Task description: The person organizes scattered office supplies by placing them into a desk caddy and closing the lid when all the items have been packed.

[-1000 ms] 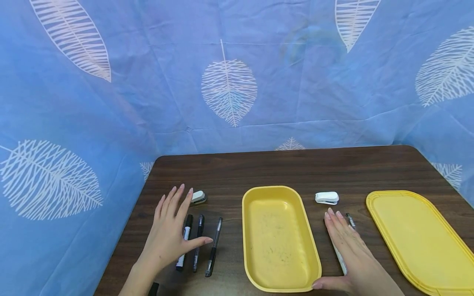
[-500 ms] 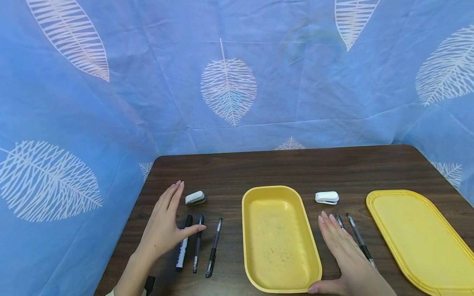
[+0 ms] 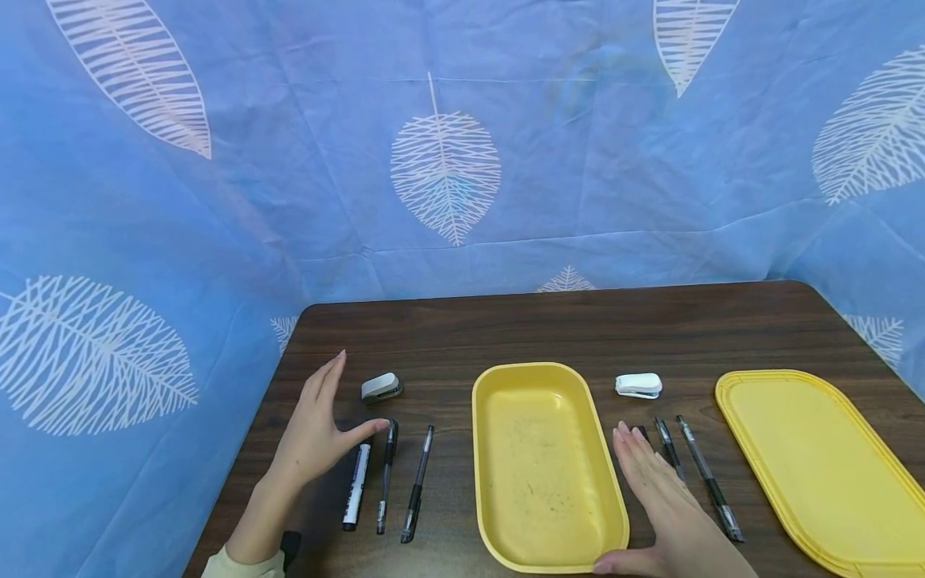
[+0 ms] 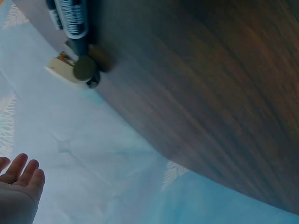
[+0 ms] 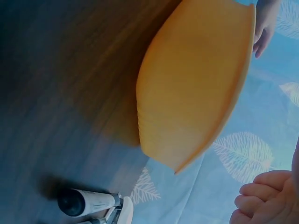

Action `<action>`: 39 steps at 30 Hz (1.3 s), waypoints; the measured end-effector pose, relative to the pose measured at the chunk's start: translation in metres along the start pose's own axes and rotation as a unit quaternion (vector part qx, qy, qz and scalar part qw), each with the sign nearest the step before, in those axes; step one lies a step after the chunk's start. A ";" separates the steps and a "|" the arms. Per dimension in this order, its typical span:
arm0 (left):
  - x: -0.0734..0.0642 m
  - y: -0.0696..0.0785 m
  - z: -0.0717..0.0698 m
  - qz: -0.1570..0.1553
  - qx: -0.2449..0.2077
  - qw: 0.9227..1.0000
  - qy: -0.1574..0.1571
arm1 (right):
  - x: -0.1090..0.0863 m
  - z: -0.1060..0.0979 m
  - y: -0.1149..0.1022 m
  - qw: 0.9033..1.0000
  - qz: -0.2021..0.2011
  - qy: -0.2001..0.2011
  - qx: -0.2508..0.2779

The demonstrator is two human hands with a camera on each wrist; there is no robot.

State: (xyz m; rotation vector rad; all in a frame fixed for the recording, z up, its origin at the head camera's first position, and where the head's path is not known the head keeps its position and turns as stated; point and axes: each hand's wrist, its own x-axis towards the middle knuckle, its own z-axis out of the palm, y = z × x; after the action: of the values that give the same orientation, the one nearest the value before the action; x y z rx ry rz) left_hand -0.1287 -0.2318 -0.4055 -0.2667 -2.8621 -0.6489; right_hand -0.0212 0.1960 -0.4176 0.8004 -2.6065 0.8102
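My left hand (image 3: 311, 441) is held over the table's left side, thumb spread from straight fingers, holding nothing. Close by it lie a white-and-black marker (image 3: 356, 490), two black pens, one nearer (image 3: 385, 486) and one farther right (image 3: 417, 486), and a white stapler (image 3: 381, 388). My right hand (image 3: 668, 510), fingers straight, is beside the yellow box (image 3: 549, 474); whether its thumb touches the rim cannot be told. Partly under that hand are a dark-tipped marker (image 5: 93, 203) and a pen (image 3: 668, 445). Another pen (image 3: 708, 474) lies farther right, and a second white stapler (image 3: 638, 386) behind.
A yellow lid (image 3: 824, 466) lies flat at the right of the dark wooden table (image 3: 535, 329). Blue cloth (image 3: 325, 160) with white leaf prints hangs behind and at the sides. Something small and black (image 3: 291, 546) shows beside the left wrist.
Both hands have shifted left, the left one off the stapler and the right one off the pens beside it, so more of these show. The objects on the table have stayed put.
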 end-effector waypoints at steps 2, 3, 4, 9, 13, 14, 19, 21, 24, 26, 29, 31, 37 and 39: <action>0.003 -0.004 0.001 -0.012 -0.006 1.000 -0.009 | -0.001 0.002 0.000 1.000 0.007 -0.003 -0.001; 0.004 -0.006 0.002 -0.016 -0.008 1.000 -0.012 | -0.001 0.002 -0.001 1.000 0.010 -0.005 0.002; 0.005 -0.008 0.003 -0.019 -0.009 1.000 -0.014 | -0.001 0.003 -0.001 1.000 0.012 -0.006 0.005; 0.010 -0.015 0.008 -0.025 -0.011 0.999 -0.021 | -0.004 0.009 0.001 1.000 0.023 -0.013 0.013; 0.013 -0.021 0.012 -0.025 -0.011 0.999 -0.028 | -0.006 0.015 0.004 1.000 0.008 -0.009 0.015; 0.014 -0.022 0.013 -0.027 -0.011 0.999 -0.031 | -0.007 0.017 0.005 1.000 0.003 -0.007 0.015; 0.018 -0.024 0.016 -0.039 -0.015 0.998 -0.052 | -0.010 0.023 0.008 1.000 -0.019 0.008 0.008; 0.019 -0.025 0.017 -0.040 -0.016 0.997 -0.056 | -0.011 0.025 0.008 1.000 -0.018 0.011 0.008; 0.021 -0.027 0.019 -0.038 -0.019 0.997 -0.058 | -0.013 0.027 0.009 1.000 -0.022 0.015 0.005; 0.022 -0.028 0.021 -0.036 -0.020 0.997 -0.059 | -0.013 0.029 0.010 0.999 -0.026 0.019 0.000; 0.024 -0.031 0.024 -0.036 -0.022 0.997 -0.063 | -0.015 0.032 0.011 1.000 -0.023 0.020 -0.007; 0.025 -0.032 0.026 -0.039 -0.024 0.997 -0.066 | -0.016 0.033 0.011 1.000 -0.014 0.018 -0.014; 0.027 -0.036 0.031 -0.036 -0.025 0.997 -0.071 | -0.017 0.034 0.010 1.000 0.000 0.015 -0.020; 0.028 -0.037 0.032 -0.031 -0.028 0.997 -0.069 | -0.017 0.034 0.010 1.000 0.003 0.015 -0.014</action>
State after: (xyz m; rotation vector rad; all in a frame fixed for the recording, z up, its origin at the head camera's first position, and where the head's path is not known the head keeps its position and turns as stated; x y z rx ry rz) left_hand -0.1683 -0.2464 -0.4427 -0.2404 -2.9988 -0.7517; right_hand -0.0171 0.1901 -0.4566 0.7681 -2.5899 0.7782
